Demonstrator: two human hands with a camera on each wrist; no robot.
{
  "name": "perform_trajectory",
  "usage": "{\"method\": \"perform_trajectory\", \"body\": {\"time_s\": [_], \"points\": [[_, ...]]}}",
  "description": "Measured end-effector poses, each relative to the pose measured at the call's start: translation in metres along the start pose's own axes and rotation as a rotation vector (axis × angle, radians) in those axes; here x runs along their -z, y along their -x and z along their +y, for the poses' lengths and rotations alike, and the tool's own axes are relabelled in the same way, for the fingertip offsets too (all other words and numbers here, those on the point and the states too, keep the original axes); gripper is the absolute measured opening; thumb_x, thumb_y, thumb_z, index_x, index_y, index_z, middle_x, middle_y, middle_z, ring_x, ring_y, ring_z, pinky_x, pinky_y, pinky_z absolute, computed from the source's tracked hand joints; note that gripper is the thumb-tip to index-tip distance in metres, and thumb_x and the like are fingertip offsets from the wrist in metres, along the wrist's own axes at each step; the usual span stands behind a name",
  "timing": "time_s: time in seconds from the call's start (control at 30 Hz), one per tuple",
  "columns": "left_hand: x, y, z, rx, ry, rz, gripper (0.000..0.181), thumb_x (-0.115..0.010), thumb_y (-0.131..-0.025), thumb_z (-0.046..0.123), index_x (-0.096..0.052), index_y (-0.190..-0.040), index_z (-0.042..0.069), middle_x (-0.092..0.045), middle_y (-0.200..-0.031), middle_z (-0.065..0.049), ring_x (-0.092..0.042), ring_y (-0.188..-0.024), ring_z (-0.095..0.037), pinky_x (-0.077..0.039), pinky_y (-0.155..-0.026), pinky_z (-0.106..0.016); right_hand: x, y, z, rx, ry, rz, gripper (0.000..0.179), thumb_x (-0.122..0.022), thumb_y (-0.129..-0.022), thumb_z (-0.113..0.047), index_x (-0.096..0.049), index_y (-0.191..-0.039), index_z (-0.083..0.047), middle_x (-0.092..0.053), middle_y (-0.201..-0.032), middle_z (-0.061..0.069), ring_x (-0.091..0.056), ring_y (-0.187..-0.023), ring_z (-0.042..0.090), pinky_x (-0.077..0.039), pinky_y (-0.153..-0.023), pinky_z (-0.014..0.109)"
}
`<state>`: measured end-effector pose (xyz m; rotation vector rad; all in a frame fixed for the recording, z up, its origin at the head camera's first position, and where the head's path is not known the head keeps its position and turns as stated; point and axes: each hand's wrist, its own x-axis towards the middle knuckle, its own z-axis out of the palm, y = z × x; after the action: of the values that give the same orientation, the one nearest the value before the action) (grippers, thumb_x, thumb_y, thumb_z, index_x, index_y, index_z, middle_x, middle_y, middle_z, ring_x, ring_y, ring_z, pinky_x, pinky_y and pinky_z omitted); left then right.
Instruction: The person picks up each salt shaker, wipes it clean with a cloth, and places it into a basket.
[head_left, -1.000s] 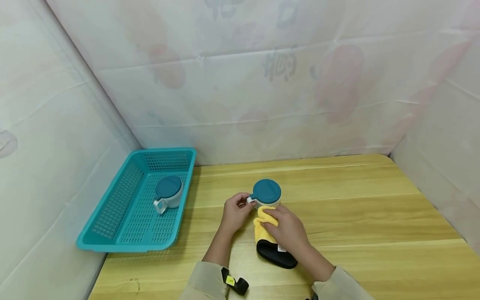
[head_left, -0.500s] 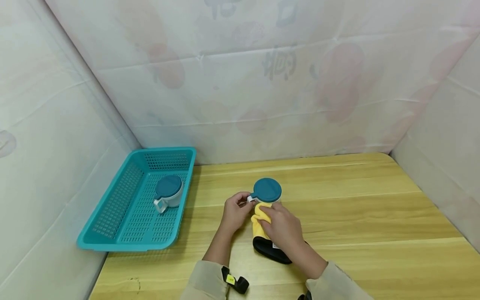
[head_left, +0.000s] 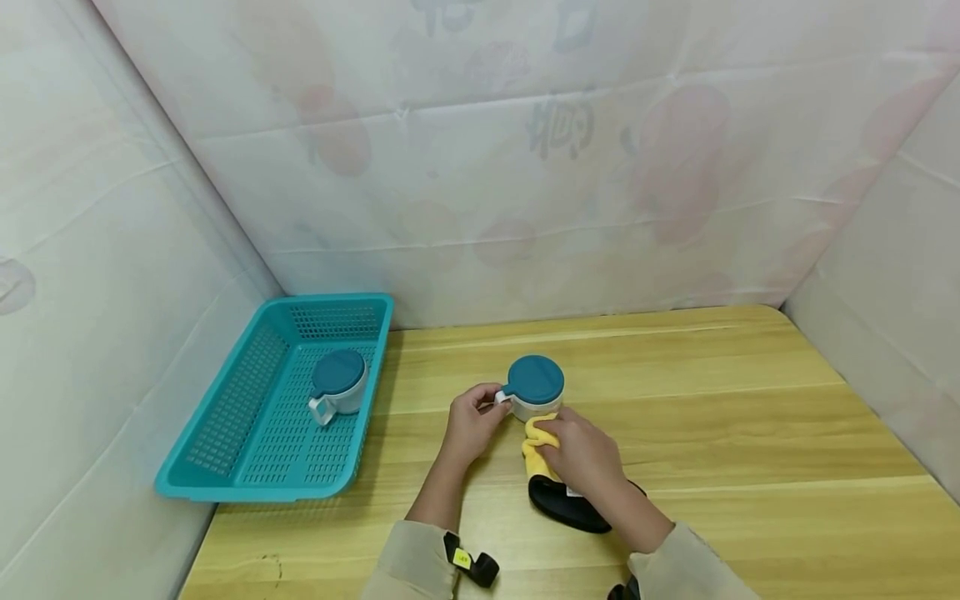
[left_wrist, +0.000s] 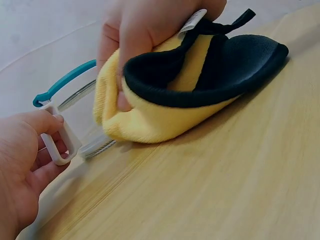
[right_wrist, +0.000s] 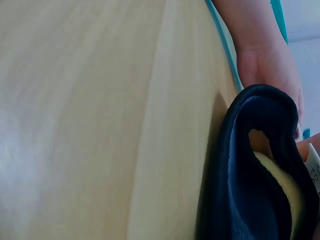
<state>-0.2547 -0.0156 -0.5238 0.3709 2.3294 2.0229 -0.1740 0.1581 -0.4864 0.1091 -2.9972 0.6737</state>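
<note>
Two hands are at work near the middle of the wooden table (head_left: 712, 417), and what lies between them is a lidded cup (head_left: 536, 381), upright, just ahead of both, its blue-green lid shut. I can't tell from here whether its base rests on the wood or hangs slightly above it. The cup's long line runs from its white handle (left_wrist: 68, 134) to the far rim of the lid, slanting away from the person and towards the right, so the handle end faces the left hand (head_left: 469, 431). That hand is the nearer one: thumb and fingers pinch the handle. The right hand (head_left: 587, 452) grips a folded yellow cloth (left_wrist: 155, 122), its black-edged end hanging back towards the person. The cloth sits on the cup's near right side, against the wall or just short of it; I can't make out which. To my mind that narrow meeting of cloth and wall matters most for the next move. Well off to the left, a second lidded cup (head_left: 348, 398) sits inside a turquoise basket (head_left: 167, 483).
</note>
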Motion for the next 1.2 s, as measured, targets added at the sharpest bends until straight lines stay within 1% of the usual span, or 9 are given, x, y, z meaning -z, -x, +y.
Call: {"method": "perform_trajectory", "body": {"time_s": [0.1,0.2,0.27,0.37,0.5,0.57,0.83,1.03,1.2], "points": [[0.000,-0.001,-0.004,-0.007,0.011,0.011,0.018,-0.073,-0.088,0.006,-0.072,-0.105,0.004,-0.070,-0.105,-0.012,-0.064,-0.100,-0.019,-0.056,-0.082,-0.023,0.003,0.000,0.007,-0.033,-0.027,-0.028,0.033,-0.078,-0.083,-0.022,-0.074,-0.116,-0.021,-0.064,-0.110,0.006,-0.054,-0.065,0.012,-0.040,-0.049,0.027],[0.000,0.000,-0.006,-0.011,0.021,0.019,0.017,-0.074,-0.087,0.007,-0.072,-0.104,0.005,-0.070,-0.104,-0.011,-0.065,-0.100,-0.020,-0.057,-0.082,-0.024,0.005,0.000,0.013,-0.043,-0.046,-0.014,0.032,-0.077,-0.084,-0.020,-0.074,-0.116,-0.019,-0.065,-0.113,0.008,-0.060,-0.071,0.015,-0.045,-0.051,0.028],[0.000,0.000,-0.007,-0.008,0.026,0.019,0.017,-0.075,-0.087,0.008,-0.072,-0.103,0.006,-0.070,-0.103,-0.010,-0.065,-0.100,-0.020,-0.057,-0.082,-0.024,0.007,0.000,0.017,-0.047,-0.069,0.014,0.032,-0.077,-0.084,-0.019,-0.074,-0.116,-0.017,-0.066,-0.114,0.008,-0.063,-0.078,0.018,-0.048,-0.054,0.030],[-0.001,0.000,-0.008,0.002,0.020,0.021,0.018,-0.075,-0.086,0.010,-0.072,-0.104,0.008,-0.070,-0.104,-0.007,-0.065,-0.100,-0.018,-0.057,-0.083,-0.024,0.010,0.000,0.020,-0.045,-0.118,0.077,0.034,-0.077,-0.083,-0.018,-0.073,-0.117,-0.014,-0.067,-0.114,0.009,-0.066,-0.085,0.021,-0.052,-0.061,0.034],[-0.001,0.001,-0.009,-0.001,0.002,0.027,0.017,-0.075,-0.087,0.013,-0.071,-0.103,0.010,-0.069,-0.104,-0.006,-0.066,-0.100,-0.017,-0.057,-0.082,-0.025,0.012,0.001,0.021,-0.035,-0.175,0.148,0.036,-0.078,-0.083,-0.018,-0.072,-0.117,-0.012,-0.067,-0.112,0.008,-0.066,-0.089,0.023,-0.055,-0.068,0.039],[0.000,0.001,-0.009,-0.006,-0.004,0.033,0.017,-0.075,-0.088,0.014,-0.071,-0.103,0.010,-0.069,-0.103,-0.007,-0.066,-0.099,-0.017,-0.057,-0.082,-0.024,0.012,0.001,0.020,-0.025,-0.185,0.165,0.036,-0.079,-0.082,-0.018,-0.072,-0.117,-0.012,-0.067,-0.112,0.007,-0.067,-0.092,0.023,-0.056,-0.071,0.040],[0.000,0.001,-0.007,-0.032,-0.039,0.054,0.018,-0.073,-0.090,0.014,-0.069,-0.106,0.008,-0.069,-0.105,-0.007,-0.065,-0.099,-0.017,-0.057,-0.082,-0.025,0.010,0.004,0.016,0.024,-0.200,0.192,0.035,-0.080,-0.081,-0.016,-0.073,-0.115,-0.012,-0.068,-0.109,0.005,-0.067,-0.090,0.022,-0.056,-0.068,0.036],[0.000,0.002,-0.008,-0.051,-0.064,0.056,0.019,-0.073,-0.090,0.018,-0.068,-0.107,0.009,-0.068,-0.106,-0.005,-0.064,-0.101,-0.017,-0.056,-0.082,-0.025,0.010,0.005,0.015,0.045,-0.199,0.204,0.035,-0.081,-0.081,-0.016,-0.073,-0.115,-0.012,-0.068,-0.107,0.004,-0.067,-0.088,0.021,-0.055,-0.067,0.035],[0.000,0.001,-0.009,-0.083,-0.076,0.058,0.022,-0.073,-0.090,0.022,-0.068,-0.109,0.010,-0.068,-0.107,-0.005,-0.064,-0.102,-0.017,-0.056,-0.083,-0.024,0.010,0.005,0.014,0.066,-0.190,0.216,0.036,-0.081,-0.080,-0.016,-0.073,-0.115,-0.013,-0.068,-0.106,0.004,-0.067,-0.086,0.019,-0.055,-0.065,0.032]]}}
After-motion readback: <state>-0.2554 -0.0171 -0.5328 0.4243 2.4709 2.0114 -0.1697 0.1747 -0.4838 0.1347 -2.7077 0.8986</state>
